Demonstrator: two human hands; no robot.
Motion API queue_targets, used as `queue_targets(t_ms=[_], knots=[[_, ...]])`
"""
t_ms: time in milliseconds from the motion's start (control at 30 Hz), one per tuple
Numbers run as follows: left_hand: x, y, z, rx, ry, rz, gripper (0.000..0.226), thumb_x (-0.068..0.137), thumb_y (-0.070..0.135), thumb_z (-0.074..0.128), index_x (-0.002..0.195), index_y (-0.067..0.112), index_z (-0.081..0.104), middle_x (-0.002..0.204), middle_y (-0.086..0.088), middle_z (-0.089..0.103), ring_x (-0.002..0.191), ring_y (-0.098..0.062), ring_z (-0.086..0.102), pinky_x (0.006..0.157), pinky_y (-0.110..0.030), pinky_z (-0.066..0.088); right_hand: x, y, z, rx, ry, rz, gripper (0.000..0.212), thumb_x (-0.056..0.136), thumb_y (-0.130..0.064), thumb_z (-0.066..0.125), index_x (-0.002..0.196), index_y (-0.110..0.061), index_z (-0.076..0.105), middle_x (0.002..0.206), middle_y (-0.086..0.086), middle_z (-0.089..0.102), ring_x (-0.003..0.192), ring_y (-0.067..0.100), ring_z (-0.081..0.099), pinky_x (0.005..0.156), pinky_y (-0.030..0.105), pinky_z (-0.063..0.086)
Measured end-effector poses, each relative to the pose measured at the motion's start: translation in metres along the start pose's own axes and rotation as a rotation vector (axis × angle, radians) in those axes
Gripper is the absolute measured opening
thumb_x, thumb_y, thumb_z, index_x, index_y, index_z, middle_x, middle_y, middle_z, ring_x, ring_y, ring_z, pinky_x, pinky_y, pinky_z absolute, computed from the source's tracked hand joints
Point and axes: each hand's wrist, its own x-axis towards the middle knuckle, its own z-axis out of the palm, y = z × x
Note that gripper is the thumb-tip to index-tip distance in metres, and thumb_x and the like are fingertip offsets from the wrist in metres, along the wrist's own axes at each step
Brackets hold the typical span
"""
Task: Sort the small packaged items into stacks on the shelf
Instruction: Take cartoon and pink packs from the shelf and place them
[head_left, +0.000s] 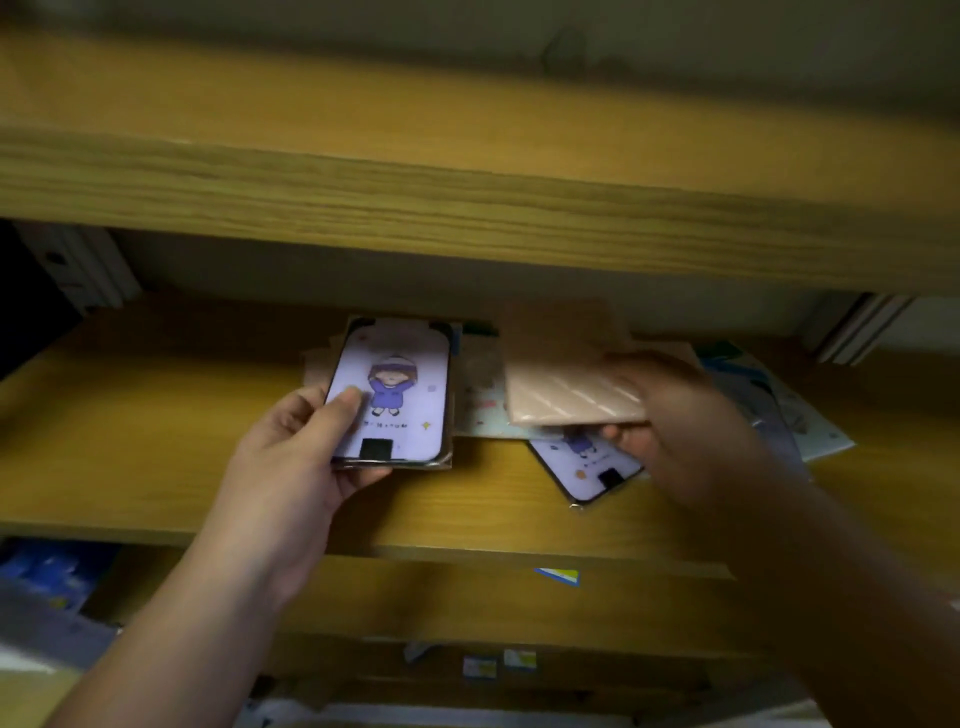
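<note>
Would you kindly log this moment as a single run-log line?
left hand: grips purple cartoon pack | right hand: holds tan pack, blurred | shelf: another purple pack lying loose | stage: sorting underway

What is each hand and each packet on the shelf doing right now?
Left hand: grip on the purple cartoon packet, thumb on its front.
Purple cartoon packet: held face up, atop a small stack.
Right hand: blurred, grip on the tan packet.
Tan packet: lifted above the loose pile.
Second purple packet: flat on the shelf, partly covered.
Loose pile: spread out, unsorted.
Shelf: holds the packets.
</note>
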Motion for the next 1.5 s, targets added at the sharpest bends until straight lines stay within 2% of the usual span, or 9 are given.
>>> queue_targets(t_ms=[133, 267, 600, 767, 900, 1033, 1200, 1333, 1500], knots=[[-0.026, -0.006, 0.024, -0.015, 0.002, -0.013, 0.022, 0.094, 0.013, 0.061, 0.115, 0.011, 0.058, 0.103, -0.013, 0.077, 0.088, -0.026, 0.076, 0.056, -0.028, 0.058, -0.023, 0.0, -0.05, 0.125, 0.081, 0.087, 0.058, 0.076, -0.015, 0.083, 0.127, -0.009, 0.058, 0.12, 0.016, 0.062, 0.111, 0.036, 0.058, 0.087, 0.035, 0.045], [-0.064, -0.022, 0.063, 0.009, -0.011, -0.016, 0.011, 0.098, 0.01, 0.056, 0.104, 0.02, 0.058, 0.101, -0.013, 0.077, 0.078, -0.024, 0.075, 0.052, -0.031, 0.056, -0.068, 0.018, -0.1, 0.305, 0.08, -0.053, 0.025, 0.091, -0.021, 0.062, 0.115, -0.016, 0.062, 0.114, 0.011, 0.064, 0.095, 0.026, 0.066, 0.075, 0.04, 0.056], [-0.21, -0.082, 0.175, 0.063, -0.099, -0.036, 0.011, 0.098, 0.013, 0.056, 0.106, 0.02, 0.058, 0.095, -0.009, 0.079, 0.073, -0.02, 0.075, 0.059, -0.034, 0.054, -0.199, 0.053, -0.241, 0.464, -0.006, -0.061, 0.025, 0.093, -0.023, 0.06, 0.116, -0.016, 0.064, 0.104, 0.008, 0.076, 0.097, 0.026, 0.073, 0.088, 0.043, 0.058], [-0.274, -0.119, 0.232, 0.06, -0.175, -0.021, 0.015, 0.095, 0.01, 0.057, 0.088, 0.023, 0.061, 0.095, -0.009, 0.078, 0.075, -0.022, 0.075, 0.053, -0.032, 0.057, -0.248, 0.069, -0.336, 0.418, 0.064, -0.074, 0.017, 0.096, -0.022, 0.055, 0.108, -0.022, 0.068, 0.096, 0.004, 0.078, 0.087, 0.022, 0.075, 0.073, 0.037, 0.059], [-0.307, -0.143, 0.285, 0.074, -0.258, -0.089, 0.021, 0.087, 0.003, 0.051, 0.092, 0.02, 0.062, 0.1, -0.014, 0.077, 0.079, -0.03, 0.074, 0.07, -0.043, 0.05, -0.269, 0.069, -0.411, 0.391, 0.21, -0.052, 0.011, 0.096, -0.021, 0.056, 0.09, -0.025, 0.065, 0.096, 0.01, 0.07, 0.086, 0.027, 0.071, 0.063, 0.036, 0.059], [-0.324, -0.165, 0.342, 0.122, -0.351, -0.154, 0.021, 0.09, 0.005, 0.053, 0.103, 0.017, 0.065, 0.098, -0.012, 0.078, 0.081, -0.027, 0.076, 0.067, -0.041, 0.055, -0.284, 0.076, -0.477, 0.359, 0.225, -0.217, 0.016, 0.089, -0.029, 0.06, 0.084, -0.035, 0.073, 0.092, 0.001, 0.075, 0.083, 0.018, 0.074, 0.06, 0.025, 0.058], [-0.33, -0.197, 0.41, 0.173, -0.445, -0.214, 0.02, 0.092, 0.007, 0.056, 0.109, 0.015, 0.064, 0.095, -0.011, 0.079, 0.081, -0.026, 0.076, 0.067, -0.039, 0.058, -0.273, 0.09, -0.549, 0.468, 0.302, -0.143, 0.021, 0.093, -0.032, 0.063, 0.096, -0.016, 0.077, 0.089, 0.003, 0.077, 0.079, 0.016, 0.074, 0.061, 0.027, 0.057], [-0.315, -0.222, 0.467, 0.169, -0.491, -0.24, 0.023, 0.094, 0.006, 0.055, 0.114, 0.013, 0.061, 0.097, -0.011, 0.078, 0.085, -0.028, 0.076, 0.074, -0.045, 0.061, -0.253, 0.091, -0.594, 0.452, 0.378, -0.147, 0.021, 0.092, -0.032, 0.061, 0.09, -0.023, 0.079, 0.096, 0.004, 0.077, 0.088, 0.02, 0.074, 0.068, 0.03, 0.059], [-0.272, -0.257, 0.553, 0.163, -0.536, -0.271, 0.023, 0.096, 0.008, 0.056, 0.117, 0.016, 0.057, 0.095, -0.01, 0.079, 0.079, -0.025, 0.077, 0.06, -0.039, 0.062, -0.204, 0.08, -0.654, 0.409, 0.491, -0.125, 0.02, 0.092, -0.029, 0.062, 0.084, -0.026, 0.08, 0.086, 0.001, 0.078, 0.076, 0.015, 0.075, 0.058, 0.027, 0.058]])
